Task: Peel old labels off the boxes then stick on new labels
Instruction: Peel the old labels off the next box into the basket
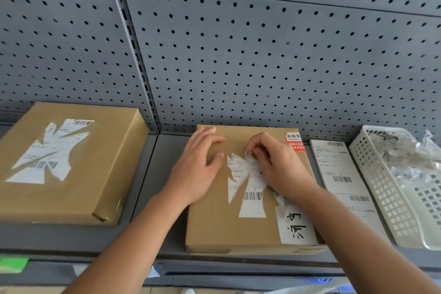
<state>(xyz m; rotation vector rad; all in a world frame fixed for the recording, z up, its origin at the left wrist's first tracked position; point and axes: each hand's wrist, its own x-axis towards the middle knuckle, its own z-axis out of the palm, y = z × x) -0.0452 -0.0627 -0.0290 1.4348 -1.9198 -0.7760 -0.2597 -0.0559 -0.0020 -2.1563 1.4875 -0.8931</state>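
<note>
In the head view, a brown box (214,222) is seen lying flat on the grey shelf (162,186). The left hand (198,169) is laid on its top, with the fingers straight and spread. The torn old label (250,188) on this box is pinched at its upper edge by the curled fingers of the right hand (281,169). A second box (107,174) is placed well to the left. The new labels (341,174) and a white basket (381,186) are on the right.

The middle flat brown box (214,222) and the left flat brown box (95,186) were matt cardboard. The torn white label (253,207) was paper. The grey perforated back panel (262,55) looked painted metal, the white lattice basket (386,198) smooth plastic.
</note>
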